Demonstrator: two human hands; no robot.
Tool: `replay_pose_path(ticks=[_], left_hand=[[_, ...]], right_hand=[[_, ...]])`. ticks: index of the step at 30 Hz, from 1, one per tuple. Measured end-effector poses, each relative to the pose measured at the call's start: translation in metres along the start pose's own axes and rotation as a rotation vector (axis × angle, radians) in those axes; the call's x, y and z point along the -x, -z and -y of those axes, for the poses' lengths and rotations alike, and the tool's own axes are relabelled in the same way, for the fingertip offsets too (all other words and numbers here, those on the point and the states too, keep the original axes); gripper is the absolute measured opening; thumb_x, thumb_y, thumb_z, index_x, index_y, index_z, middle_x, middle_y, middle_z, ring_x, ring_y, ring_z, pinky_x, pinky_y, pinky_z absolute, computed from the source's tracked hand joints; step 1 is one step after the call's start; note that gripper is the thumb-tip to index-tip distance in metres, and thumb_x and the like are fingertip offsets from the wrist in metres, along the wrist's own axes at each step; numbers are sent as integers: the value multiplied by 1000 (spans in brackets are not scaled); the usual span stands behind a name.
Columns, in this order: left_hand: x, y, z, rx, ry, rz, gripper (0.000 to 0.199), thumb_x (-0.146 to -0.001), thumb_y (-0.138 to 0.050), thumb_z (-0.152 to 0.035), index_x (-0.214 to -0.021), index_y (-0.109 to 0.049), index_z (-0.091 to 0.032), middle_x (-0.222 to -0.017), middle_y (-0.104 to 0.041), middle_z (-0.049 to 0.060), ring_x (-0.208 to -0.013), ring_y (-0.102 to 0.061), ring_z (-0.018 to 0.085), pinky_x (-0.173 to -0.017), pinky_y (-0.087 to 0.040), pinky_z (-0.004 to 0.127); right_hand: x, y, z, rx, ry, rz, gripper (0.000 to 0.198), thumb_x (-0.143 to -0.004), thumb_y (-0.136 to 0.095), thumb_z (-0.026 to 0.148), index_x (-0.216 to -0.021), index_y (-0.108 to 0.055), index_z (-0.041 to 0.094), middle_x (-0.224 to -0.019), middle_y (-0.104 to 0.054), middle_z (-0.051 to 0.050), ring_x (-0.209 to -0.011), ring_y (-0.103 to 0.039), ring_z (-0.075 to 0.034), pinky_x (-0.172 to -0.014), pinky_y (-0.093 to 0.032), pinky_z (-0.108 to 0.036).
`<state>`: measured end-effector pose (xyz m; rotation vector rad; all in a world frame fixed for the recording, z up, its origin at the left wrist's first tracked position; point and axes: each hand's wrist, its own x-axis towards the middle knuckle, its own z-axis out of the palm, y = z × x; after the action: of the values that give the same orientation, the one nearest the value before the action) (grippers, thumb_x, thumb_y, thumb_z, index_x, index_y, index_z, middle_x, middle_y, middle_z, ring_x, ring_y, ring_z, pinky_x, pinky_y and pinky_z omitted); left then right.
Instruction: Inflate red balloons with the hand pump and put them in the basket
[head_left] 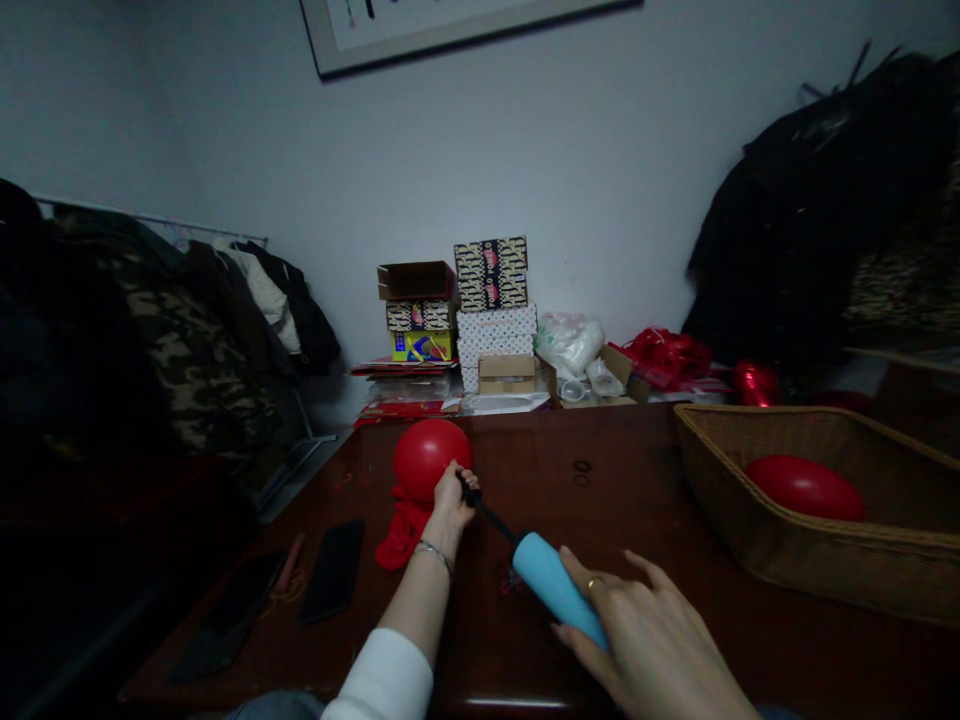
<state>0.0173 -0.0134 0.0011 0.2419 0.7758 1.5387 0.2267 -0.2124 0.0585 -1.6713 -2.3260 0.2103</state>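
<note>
Two hands are on a blue pump (pixel 540 565): at the lower right of the frame, the right hand (pixel 649 620) grasps the blue body; near the centre, the left hand (pixel 454 495) clasps the black front end (pixel 471 492), against a round red balloon (pixel 429 455) just left of centre, its neck hidden. A wicker basket (pixel 757 525) at the right edge holds an oval red balloon (pixel 806 488). Patterned boxes (pixel 491 275) are stacked behind the table (pixel 637 500).

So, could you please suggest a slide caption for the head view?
Left hand and right hand on a blue pump, a red balloon at its far end.
</note>
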Motion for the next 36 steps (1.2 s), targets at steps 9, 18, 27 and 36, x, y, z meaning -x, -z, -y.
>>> replay_pose_path(ticks=[9, 18, 27, 36], left_hand=[[12, 5, 32, -28, 9, -32, 26, -90, -41, -22, -64, -37, -18, -48, -36, -6, -34, -34, 5, -35, -27, 15], [21, 2, 48, -158, -17, -29, 25, -88, -45, -28, -65, -39, -19, -47, -39, -5, -35, -37, 7, -36, -30, 19], [9, 5, 24, -67, -13, -40, 26, -90, -41, -22, -65, -37, -18, -47, -35, -6, -34, -34, 5, -35, -26, 15], [0, 0, -3, -8, -12, -4, 27, -89, -43, -21, -63, -36, -18, -48, -34, -6, -35, -34, 5, -35, -28, 14]], right_hand=[[-21, -23, 1, 24, -32, -30, 48, -81, -51, 31, -128, -51, 17, -90, -71, -10, -87, -64, -24, -99, -30, -44], [-44, -51, 9, -23, -64, -97, 52, -83, -51, 34, -131, -46, 15, -94, -70, -10, -87, -64, -22, -98, -29, -38], [-27, -33, 6, -13, -17, -59, 49, -83, -49, 31, -131, -47, 17, -95, -70, -9, -88, -64, -22, -100, -27, -41], [-8, -12, 1, -20, -10, -15, 53, -80, -51, 31, -131, -47, 19, -104, -68, -9, -93, -63, -24, -103, -24, -44]])
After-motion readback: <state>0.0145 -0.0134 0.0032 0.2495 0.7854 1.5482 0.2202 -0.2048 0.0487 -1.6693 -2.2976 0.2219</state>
